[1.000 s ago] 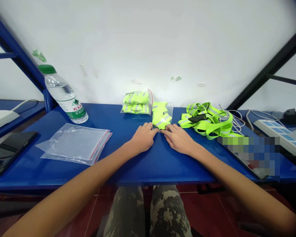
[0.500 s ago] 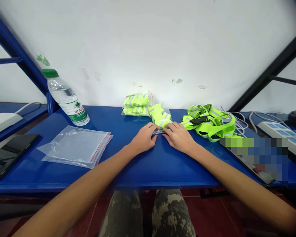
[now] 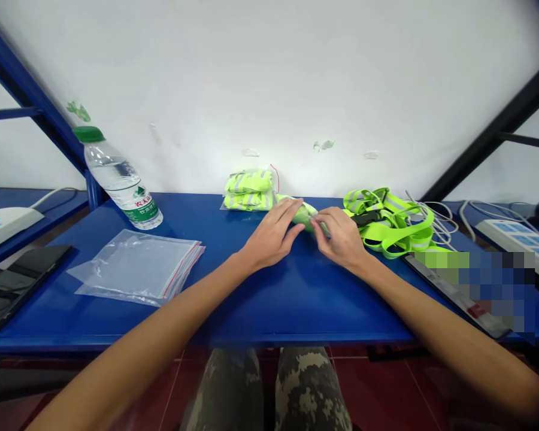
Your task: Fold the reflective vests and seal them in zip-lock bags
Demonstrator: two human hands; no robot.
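Observation:
A clear zip bag with a folded yellow-green reflective strap (image 3: pixel 304 220) inside lies between my hands, partly covered by them. My left hand (image 3: pixel 273 237) rests at the bag's left side, its fingers stretched out and the thumb apart. At the right end, my right hand (image 3: pixel 341 238) pinches the bag's edge between thumb and fingers. Behind my left hand, filled bags (image 3: pixel 249 190) of the same strap are stacked against the wall. To the right of my right hand is a loose heap of yellow-green reflective straps (image 3: pixel 397 224) with a black buckle.
Flat, empty zip bags (image 3: pixel 135 263) with red seal lines lie left on the blue table (image 3: pixel 260 311). A water bottle (image 3: pixel 123 182) stands behind them. A dark phone (image 3: pixel 22 284) is at far left, a tablet-like device (image 3: pixel 458 293) at right. Power strips (image 3: pixel 516 245) flank the table.
The bag has turned and lies more slanted. My left hand has moved forward with its fingers straightened; my right hand has shifted right and pinches the bag's end.

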